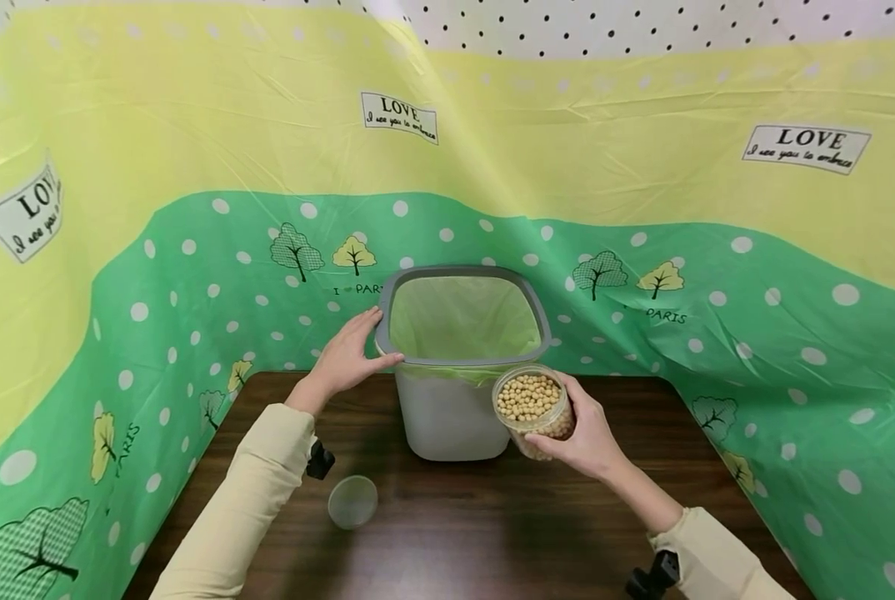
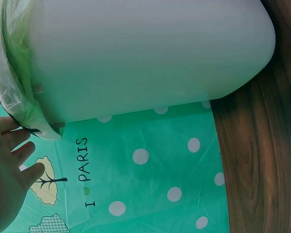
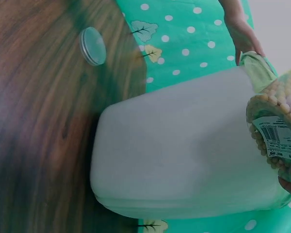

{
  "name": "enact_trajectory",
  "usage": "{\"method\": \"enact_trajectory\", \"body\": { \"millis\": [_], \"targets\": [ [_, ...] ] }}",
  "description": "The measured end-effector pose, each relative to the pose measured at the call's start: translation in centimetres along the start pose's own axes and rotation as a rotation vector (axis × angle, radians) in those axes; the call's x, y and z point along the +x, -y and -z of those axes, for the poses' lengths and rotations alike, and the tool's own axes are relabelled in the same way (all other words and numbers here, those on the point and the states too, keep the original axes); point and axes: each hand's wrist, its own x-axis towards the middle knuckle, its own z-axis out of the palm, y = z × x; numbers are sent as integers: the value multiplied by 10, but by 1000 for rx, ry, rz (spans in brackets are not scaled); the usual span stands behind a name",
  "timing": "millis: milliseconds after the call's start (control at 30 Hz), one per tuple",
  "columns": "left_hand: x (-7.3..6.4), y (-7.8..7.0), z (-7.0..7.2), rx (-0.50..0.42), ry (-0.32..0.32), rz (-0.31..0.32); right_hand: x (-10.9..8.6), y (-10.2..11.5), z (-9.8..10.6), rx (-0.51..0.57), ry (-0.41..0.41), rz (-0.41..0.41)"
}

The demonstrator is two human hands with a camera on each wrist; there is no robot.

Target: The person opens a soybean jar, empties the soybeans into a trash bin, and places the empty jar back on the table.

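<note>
The jar of beans (image 1: 533, 410) (pretty full, tbh) is hovering just beside the bin (image 1: 451, 421), the right hand (image 1: 586, 435) gripping it. The left hand (image 1: 344, 358) is resting on the grey rim (image 1: 458, 362), fingers loosely spread, and a clear lid (image 1: 353, 502) is lying on the counter (image 1: 447, 533).

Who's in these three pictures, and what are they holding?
It's a person, using two bare hands. The biggest picture comes from a camera on their head, looking forward and down. The other two come from cameras on their wrists, so things look sideways. The right hand holds an open clear jar of what look like soybeans. The left hand touches the rim of a wastebasket lined with a green bag. A round lid lies on the wooden table.
</note>
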Motion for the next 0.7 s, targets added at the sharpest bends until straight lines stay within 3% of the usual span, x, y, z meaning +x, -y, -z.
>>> {"method": "enact_trajectory", "body": {
  "millis": [300, 367, 700],
  "targets": [
    [-1, 0, 0, -17, -13, -2, 19, 8, 24, -95, -16, -24],
    [-1, 0, 0, -22, -16, -4, 22, -3, 27, -107, -16, -25],
    [-2, -1, -2, -58, -18, 9, 48, -12, 46, -133, -26, -43]
  ]
}}
